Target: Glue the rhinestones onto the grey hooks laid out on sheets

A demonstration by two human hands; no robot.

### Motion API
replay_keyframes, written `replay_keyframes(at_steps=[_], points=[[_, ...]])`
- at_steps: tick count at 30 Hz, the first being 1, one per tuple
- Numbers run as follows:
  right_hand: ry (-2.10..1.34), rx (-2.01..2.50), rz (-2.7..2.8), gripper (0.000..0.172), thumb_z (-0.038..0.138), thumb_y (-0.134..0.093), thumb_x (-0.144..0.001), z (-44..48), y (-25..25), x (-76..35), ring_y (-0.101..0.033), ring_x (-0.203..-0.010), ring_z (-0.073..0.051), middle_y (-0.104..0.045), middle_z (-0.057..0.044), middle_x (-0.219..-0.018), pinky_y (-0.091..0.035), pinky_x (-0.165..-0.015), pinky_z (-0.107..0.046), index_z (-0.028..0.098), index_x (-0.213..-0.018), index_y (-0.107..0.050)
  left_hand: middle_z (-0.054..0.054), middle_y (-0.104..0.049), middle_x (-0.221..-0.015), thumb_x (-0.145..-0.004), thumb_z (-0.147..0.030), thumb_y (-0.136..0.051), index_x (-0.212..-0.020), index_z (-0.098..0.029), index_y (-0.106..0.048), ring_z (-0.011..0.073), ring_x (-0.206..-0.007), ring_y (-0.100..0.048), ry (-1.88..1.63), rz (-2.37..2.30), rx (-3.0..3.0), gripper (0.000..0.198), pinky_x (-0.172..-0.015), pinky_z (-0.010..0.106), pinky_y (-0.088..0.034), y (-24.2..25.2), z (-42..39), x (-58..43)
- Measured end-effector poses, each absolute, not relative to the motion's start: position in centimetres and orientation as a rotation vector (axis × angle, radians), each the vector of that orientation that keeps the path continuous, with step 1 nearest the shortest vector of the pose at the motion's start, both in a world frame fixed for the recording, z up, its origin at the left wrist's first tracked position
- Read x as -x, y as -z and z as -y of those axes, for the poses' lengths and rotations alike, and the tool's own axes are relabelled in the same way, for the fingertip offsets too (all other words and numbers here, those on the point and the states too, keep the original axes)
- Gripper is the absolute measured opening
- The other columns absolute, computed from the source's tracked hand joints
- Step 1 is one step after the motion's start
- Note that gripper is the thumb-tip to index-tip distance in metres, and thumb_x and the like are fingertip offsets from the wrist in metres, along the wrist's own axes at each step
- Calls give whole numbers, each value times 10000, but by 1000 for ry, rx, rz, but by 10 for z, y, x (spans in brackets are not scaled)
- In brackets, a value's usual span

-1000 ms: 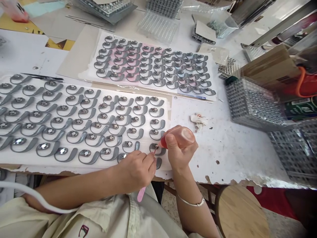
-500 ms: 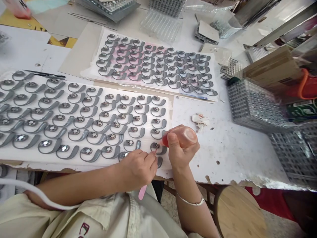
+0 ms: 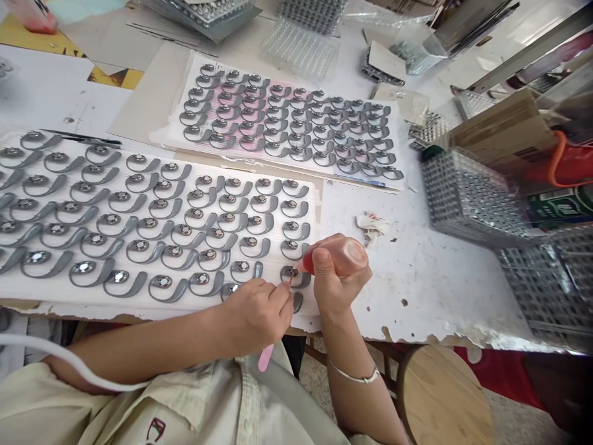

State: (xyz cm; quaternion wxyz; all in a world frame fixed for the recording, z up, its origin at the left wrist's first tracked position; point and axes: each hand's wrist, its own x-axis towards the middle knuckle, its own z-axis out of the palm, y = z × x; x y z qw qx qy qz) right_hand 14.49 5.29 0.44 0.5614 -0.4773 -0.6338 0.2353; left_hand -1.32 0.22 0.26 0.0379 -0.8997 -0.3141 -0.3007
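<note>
My left hand (image 3: 259,314) is closed around slim pink tweezers (image 3: 265,358); their flat end sticks out below the fist and the thin tip points at a ring-like piece. In my right hand (image 3: 337,285) is a soft squeeze bottle (image 3: 345,254) of reddish liquid, tipped sideways with its nozzle at the same piece. That piece, a shiny round metal setting (image 3: 291,271), sits on a curved grey holder (image 3: 303,280) near the front right of a white foam sheet (image 3: 273,296). Rows of similar pieces fill the sheet, and my left hand hides some of them.
A second white sheet (image 3: 178,139) with rows of similar pieces lies behind. Crumpled tissue (image 3: 370,224) rests right of my right hand. Clear boxes of small parts (image 3: 472,201) stand at the right, beside a cardboard box (image 3: 504,127). A round wooden stool (image 3: 445,395) is below the table edge.
The view has shifted slightly. Both hands stay at the same piece, with the bottle and tweezers held almost as before.
</note>
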Motion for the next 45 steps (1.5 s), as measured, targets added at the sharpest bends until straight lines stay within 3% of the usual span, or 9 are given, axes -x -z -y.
replay_keyframes(at_steps=[19, 30, 36, 45], points=[[-378, 1101, 1392, 349, 373, -634, -878, -55, -6, -144, -560, -550, -152, -557, 1, -512, -456, -533, -304, 201, -587, -547, 177, -711, -907, -873, -40, -484, -922, -43, -652, 160, -592, -612, 865, 953, 2780, 174, -494, 285, -509, 6, 1, 14], [-461, 1116, 1428, 326, 342, -643, -872, -54, -1, -146, -573, -550, -155, -585, -7, -545, -461, -535, -310, 183, -596, -576, 177, -709, -906, -880, -38, -489, -920, -41, -650, 171, -597, -625, 848, 954, 2819, 166, -495, 297, -508, 6, 2, 15], [-409, 1159, 1460, 376, 417, -638, -865, -54, -3, -145, -574, -552, -160, -587, -13, -539, -474, -529, -309, 191, -581, -539, 198, -700, -973, -891, -44, -459, -959, -44, -646, 175, -616, -620, 766, 953, 2835, 199, -518, 314, -520, 8, 3, 14], [-392, 1133, 1480, 342, 363, -635, -875, -53, -2, -147, -576, -554, -163, -584, -10, -533, -471, -521, -315, 190, -588, -564, 170, -701, -881, -882, -59, -493, -920, -32, -644, 166, -582, -606, 845, 953, 2813, 158, -499, 295, -499, 5, 1, 15]])
